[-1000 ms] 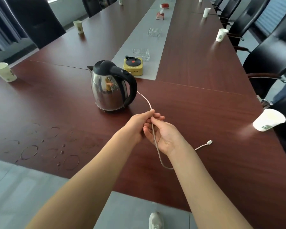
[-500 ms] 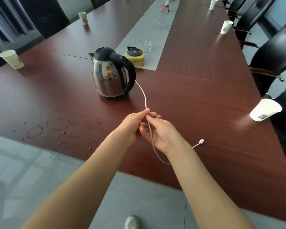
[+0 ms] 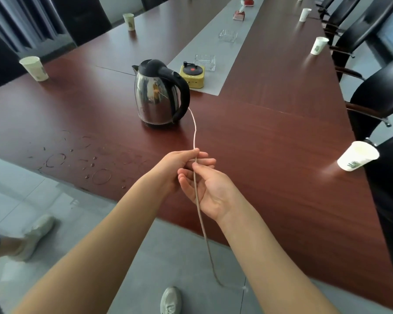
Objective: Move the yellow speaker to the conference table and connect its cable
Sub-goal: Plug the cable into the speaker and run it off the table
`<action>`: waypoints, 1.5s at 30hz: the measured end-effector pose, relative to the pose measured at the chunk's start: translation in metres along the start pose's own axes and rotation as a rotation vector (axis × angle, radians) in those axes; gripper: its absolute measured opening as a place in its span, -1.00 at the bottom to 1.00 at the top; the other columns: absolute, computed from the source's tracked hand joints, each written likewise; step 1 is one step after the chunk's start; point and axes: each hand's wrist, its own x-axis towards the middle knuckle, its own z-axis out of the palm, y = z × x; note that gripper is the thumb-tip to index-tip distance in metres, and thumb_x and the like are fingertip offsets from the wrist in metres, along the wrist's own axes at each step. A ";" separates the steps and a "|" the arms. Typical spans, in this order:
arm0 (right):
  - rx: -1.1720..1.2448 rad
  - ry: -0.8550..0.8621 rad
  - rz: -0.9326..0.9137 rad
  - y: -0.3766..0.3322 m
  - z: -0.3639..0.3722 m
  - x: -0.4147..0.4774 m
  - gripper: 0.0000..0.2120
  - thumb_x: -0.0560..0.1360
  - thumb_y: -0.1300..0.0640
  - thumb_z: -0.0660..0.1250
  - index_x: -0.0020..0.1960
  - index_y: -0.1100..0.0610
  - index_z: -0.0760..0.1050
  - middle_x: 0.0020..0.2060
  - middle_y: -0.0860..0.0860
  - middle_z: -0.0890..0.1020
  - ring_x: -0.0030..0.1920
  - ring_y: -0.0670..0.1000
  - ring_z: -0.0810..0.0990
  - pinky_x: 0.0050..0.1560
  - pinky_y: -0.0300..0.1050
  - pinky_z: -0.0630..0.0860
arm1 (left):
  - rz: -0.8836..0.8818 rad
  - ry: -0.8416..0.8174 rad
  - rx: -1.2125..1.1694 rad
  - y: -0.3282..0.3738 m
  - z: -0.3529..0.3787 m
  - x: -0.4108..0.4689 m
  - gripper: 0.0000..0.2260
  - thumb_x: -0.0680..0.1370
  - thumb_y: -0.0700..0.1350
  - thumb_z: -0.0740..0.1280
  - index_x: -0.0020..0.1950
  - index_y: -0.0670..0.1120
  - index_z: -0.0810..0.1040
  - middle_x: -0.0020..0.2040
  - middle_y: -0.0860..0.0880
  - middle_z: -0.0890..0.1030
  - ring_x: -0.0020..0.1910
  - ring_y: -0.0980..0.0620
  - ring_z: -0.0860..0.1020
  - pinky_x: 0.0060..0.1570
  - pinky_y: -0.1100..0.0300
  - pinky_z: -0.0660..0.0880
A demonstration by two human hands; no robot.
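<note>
The yellow speaker, shaped like a small record player with a black disc on top, stands on the grey runner of the dark red conference table, just behind a steel kettle. A thin white cable runs from behind the kettle toward me and passes through both hands. My left hand pinches it between thumb and fingers. My right hand pinches it just below, palm up. The rest of the cable hangs down past the table's edge; its free end is blurred near my right forearm.
A steel kettle with a black handle stands in front of the speaker. Paper cups sit along both table edges, glass ashtrays lie on the runner, and black chairs line the right side. Water rings mark the near left. Another person's foot is at left.
I have stepped back from the table. The cable's free end has slid off the tabletop and now hangs over the edge. Both hands keep their pinch.
</note>
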 end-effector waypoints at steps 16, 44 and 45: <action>-0.394 0.051 0.063 0.058 -0.053 0.054 -0.75 0.62 0.28 0.12 -0.14 0.17 0.53 -0.28 0.08 0.58 -0.24 -0.02 0.57 -0.13 -0.18 0.56 | -0.085 0.143 0.205 -0.058 -0.045 0.016 -0.79 0.62 -0.07 0.18 -0.06 -0.12 0.56 -0.28 0.04 0.71 -0.41 0.12 0.62 -0.38 0.20 0.48; -1.257 0.075 0.210 0.054 -0.091 0.085 -0.73 0.57 0.21 0.21 -0.31 0.17 0.44 -0.43 0.03 0.51 -0.61 -0.10 0.43 -0.64 -0.33 0.31 | -0.176 0.285 0.439 -0.092 -0.062 0.041 -0.93 0.54 -0.22 0.32 -0.09 -0.22 0.57 -0.21 -0.13 0.62 -0.26 0.04 0.60 -0.28 0.29 0.61; -1.253 0.080 0.215 0.055 -0.092 0.085 -0.74 0.56 0.21 0.21 -0.31 0.17 0.45 -0.43 0.03 0.51 -0.58 -0.09 0.43 -0.63 -0.32 0.31 | -0.169 0.293 0.463 -0.092 -0.062 0.041 -0.92 0.54 -0.22 0.32 -0.07 -0.23 0.57 -0.21 -0.13 0.62 -0.24 0.01 0.60 -0.22 0.26 0.60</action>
